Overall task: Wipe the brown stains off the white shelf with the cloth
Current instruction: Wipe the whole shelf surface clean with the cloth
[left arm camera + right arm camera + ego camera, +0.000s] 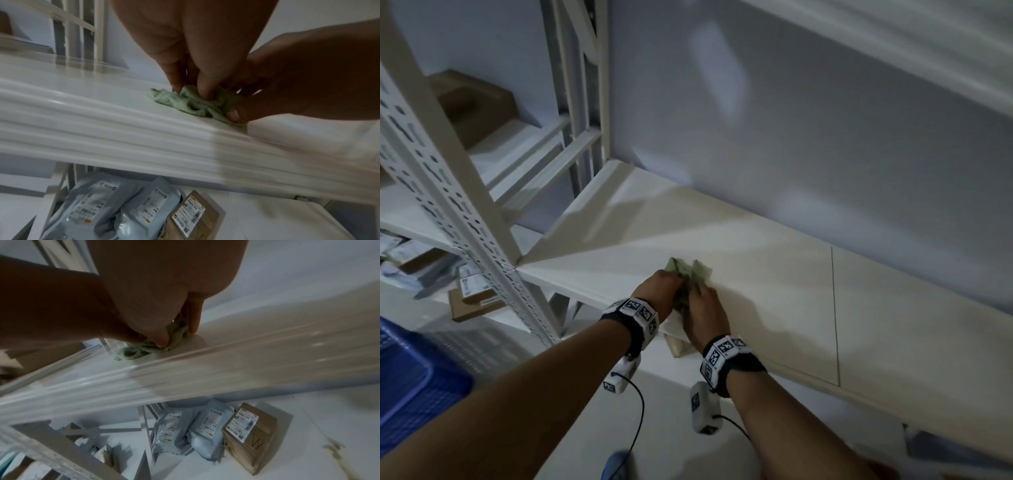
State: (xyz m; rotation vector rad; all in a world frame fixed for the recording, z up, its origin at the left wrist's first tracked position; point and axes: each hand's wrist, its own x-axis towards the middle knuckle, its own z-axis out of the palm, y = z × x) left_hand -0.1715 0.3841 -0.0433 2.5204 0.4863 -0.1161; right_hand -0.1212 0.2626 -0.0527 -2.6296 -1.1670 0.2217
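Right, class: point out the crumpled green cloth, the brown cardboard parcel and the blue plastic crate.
crumpled green cloth (191, 104), left wrist view, middle folds.
brown cardboard parcel (255, 446), right wrist view, bare side.
blue plastic crate (410, 387), head view, rim.

On the lower level, two pale blue plastic mailer bags (185, 431) with white printed labels are laid side by side, touching, and a brown cardboard parcel (249, 437) with a white barcode label is set just to their right, against them. At the far left, a brown cardboard box (472, 106) is seen on a neighbouring rack behind a perforated white metal upright (448, 192). Lower on that rack, small labelled cartons (470, 291) are stacked. A blue plastic crate (410, 383) is placed at the near left. A pale grey wall (808, 137) is seen behind.
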